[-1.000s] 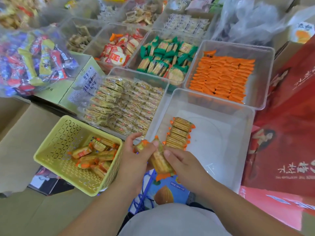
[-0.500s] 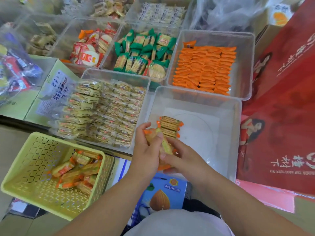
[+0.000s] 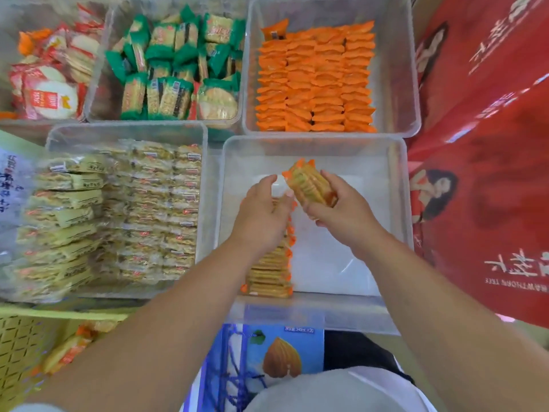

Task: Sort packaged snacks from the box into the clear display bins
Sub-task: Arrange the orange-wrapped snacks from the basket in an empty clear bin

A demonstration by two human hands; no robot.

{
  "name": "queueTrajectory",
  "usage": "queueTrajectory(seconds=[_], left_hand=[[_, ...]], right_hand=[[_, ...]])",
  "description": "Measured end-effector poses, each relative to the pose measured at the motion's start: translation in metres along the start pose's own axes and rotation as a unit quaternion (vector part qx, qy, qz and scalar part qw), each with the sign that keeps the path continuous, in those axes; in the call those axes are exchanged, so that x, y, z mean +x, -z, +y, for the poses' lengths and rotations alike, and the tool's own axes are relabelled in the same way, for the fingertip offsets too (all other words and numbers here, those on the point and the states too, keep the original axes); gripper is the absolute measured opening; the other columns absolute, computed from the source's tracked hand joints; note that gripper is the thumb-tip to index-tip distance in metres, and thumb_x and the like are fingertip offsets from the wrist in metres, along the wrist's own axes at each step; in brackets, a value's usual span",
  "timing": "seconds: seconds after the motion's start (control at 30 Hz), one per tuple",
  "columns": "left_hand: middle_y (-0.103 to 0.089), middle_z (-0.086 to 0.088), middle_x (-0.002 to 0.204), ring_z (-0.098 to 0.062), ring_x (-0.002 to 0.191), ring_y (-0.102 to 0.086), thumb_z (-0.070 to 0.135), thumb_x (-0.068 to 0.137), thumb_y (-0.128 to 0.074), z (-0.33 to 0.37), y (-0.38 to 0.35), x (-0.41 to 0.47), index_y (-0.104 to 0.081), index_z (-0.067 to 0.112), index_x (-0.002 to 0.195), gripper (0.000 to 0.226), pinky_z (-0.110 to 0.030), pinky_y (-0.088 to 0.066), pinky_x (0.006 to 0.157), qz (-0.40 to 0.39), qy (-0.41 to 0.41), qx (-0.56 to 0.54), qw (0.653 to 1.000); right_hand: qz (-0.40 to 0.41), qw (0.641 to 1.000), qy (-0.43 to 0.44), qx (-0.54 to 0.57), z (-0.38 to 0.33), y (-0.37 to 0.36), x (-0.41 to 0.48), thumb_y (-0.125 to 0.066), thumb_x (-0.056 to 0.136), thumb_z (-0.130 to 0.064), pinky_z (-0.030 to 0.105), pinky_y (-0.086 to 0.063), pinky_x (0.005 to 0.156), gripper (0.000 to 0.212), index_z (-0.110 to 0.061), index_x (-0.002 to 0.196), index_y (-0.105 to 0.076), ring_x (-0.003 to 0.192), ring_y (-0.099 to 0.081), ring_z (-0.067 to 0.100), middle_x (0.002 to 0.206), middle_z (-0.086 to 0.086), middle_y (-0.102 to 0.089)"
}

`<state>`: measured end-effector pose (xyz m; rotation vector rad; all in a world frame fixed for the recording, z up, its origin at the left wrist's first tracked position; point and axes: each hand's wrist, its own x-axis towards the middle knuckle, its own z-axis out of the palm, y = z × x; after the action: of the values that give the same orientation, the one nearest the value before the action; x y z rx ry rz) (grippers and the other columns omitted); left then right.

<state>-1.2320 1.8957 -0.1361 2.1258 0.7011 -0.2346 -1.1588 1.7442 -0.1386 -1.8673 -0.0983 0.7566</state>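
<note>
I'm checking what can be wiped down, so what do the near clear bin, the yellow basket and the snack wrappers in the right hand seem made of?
Near clear bin: looks like rigid, glossy transparent plastic; its floor shows through.
Yellow basket: apparently matte moulded plastic, with slotted walls.
Snack wrappers in the right hand: seemingly thin, shiny plastic film with crimped orange ends.

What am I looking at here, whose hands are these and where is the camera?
No machine here: a person wears a camera on the head, looking down at their own bare hands. The right hand holds a bunch of orange-edged snack packs over a mostly empty clear bin. The left hand hovers over a row of the same packs already standing along that bin's left side. Around it are fuller bins: pale yellow packs, green packs, orange packs. A yellow basket sits at lower left.
</note>
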Motion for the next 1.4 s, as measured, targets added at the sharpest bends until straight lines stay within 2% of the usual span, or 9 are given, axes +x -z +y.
queueTrajectory(seconds=[0.13,0.27,0.47,0.63,0.7,0.9,1.03,1.23,1.4], left_hand=[[-0.042,-0.015,0.153,-0.033,0.139,-0.043,0.031,0.101,-0.053,-0.017,-0.001,0.019,-0.045,0.009,0.148,0.053,-0.041,-0.035,0.115,-0.051,-0.020,0.210,0.976],[-0.037,-0.010,0.157,-0.032,0.148,-0.029,0.043,0.097,-0.052,-0.027,-0.009,0.022,-0.034,0.011,0.153,0.066,-0.044,-0.024,0.123,-0.145,-0.050,0.370,0.916],[-0.053,-0.009,0.140,-0.031,0.132,-0.044,0.050,0.097,-0.051,-0.028,-0.011,0.020,-0.046,0.013,0.138,0.056,-0.043,-0.035,0.114,-0.116,-0.067,0.397,0.908],[-0.059,-0.011,0.122,-0.035,0.113,-0.056,0.042,0.091,-0.065,-0.026,-0.008,0.016,-0.039,0.024,0.139,0.058,-0.044,-0.043,0.096,-0.093,-0.065,0.302,0.946],[-0.050,-0.011,0.130,-0.035,0.116,-0.054,0.044,0.090,-0.066,-0.027,-0.008,0.016,-0.032,0.026,0.152,0.072,-0.043,-0.045,0.095,-0.088,-0.055,0.307,0.946],[-0.038,-0.010,0.137,-0.031,0.122,-0.041,0.059,0.090,-0.058,-0.029,-0.015,0.016,-0.039,0.016,0.150,0.076,-0.043,-0.042,0.100,-0.040,-0.074,0.420,0.904],[-0.032,-0.013,0.153,-0.034,0.137,-0.035,0.057,0.092,-0.054,-0.028,-0.019,0.015,-0.039,0.013,0.149,0.074,-0.051,-0.032,0.114,-0.015,-0.114,0.435,0.893],[0.010,-0.001,0.173,-0.032,0.159,0.005,0.067,0.099,-0.025,-0.035,-0.022,0.018,-0.004,0.031,0.165,0.078,-0.064,-0.001,0.122,-0.110,-0.123,0.419,0.893],[0.005,-0.009,0.173,-0.034,0.159,0.007,0.067,0.099,-0.027,-0.024,-0.018,0.015,-0.004,0.028,0.165,0.080,-0.063,0.005,0.122,-0.110,-0.104,0.468,0.870]], right_hand=[[0.024,0.977,0.074,-0.198,0.023,-0.006,0.037,-0.079,0.077,-0.023,0.023,-0.044,0.084,0.076,-0.031,0.146,-0.048,0.098,-0.057,0.019,0.115,0.008,-0.053],[0.005,0.931,0.120,-0.346,0.032,-0.016,0.049,-0.075,0.081,-0.025,0.040,-0.049,0.095,0.083,-0.034,0.154,-0.036,0.121,-0.048,0.032,0.135,0.010,-0.041],[0.025,0.819,0.158,-0.551,0.029,-0.034,0.060,-0.062,0.094,-0.025,0.047,-0.045,0.094,0.076,-0.039,0.158,-0.022,0.129,-0.036,0.038,0.149,0.012,-0.034],[0.006,0.782,0.173,-0.599,0.034,-0.046,0.059,-0.060,0.090,-0.022,0.048,-0.041,0.096,0.087,-0.037,0.160,-0.009,0.134,-0.030,0.041,0.156,0.014,-0.025],[-0.015,0.795,0.174,-0.581,0.038,-0.045,0.061,-0.064,0.087,-0.025,0.048,-0.041,0.098,0.093,-0.034,0.161,-0.008,0.134,-0.030,0.040,0.156,0.013,-0.025],[-0.041,0.930,0.131,-0.341,0.045,-0.031,0.061,-0.065,0.080,-0.019,0.047,-0.029,0.118,0.086,-0.014,0.157,-0.029,0.143,-0.022,0.032,0.157,0.010,-0.030],[0.015,0.949,0.116,-0.292,0.046,-0.028,0.050,-0.053,0.074,-0.032,0.044,-0.031,0.114,0.079,-0.022,0.151,-0.042,0.142,-0.026,0.032,0.155,0.009,-0.030],[0.138,0.982,-0.012,-0.125,0.037,-0.040,0.052,-0.061,0.092,-0.034,0.036,-0.044,0.105,0.065,-0.016,0.150,-0.038,0.127,-0.050,0.023,0.145,0.007,-0.036],[0.143,0.987,-0.080,0.001,0.030,-0.061,0.047,-0.052,0.095,-0.041,0.045,-0.040,0.113,0.067,-0.008,0.151,-0.034,0.137,-0.046,0.026,0.151,0.011,-0.043]])
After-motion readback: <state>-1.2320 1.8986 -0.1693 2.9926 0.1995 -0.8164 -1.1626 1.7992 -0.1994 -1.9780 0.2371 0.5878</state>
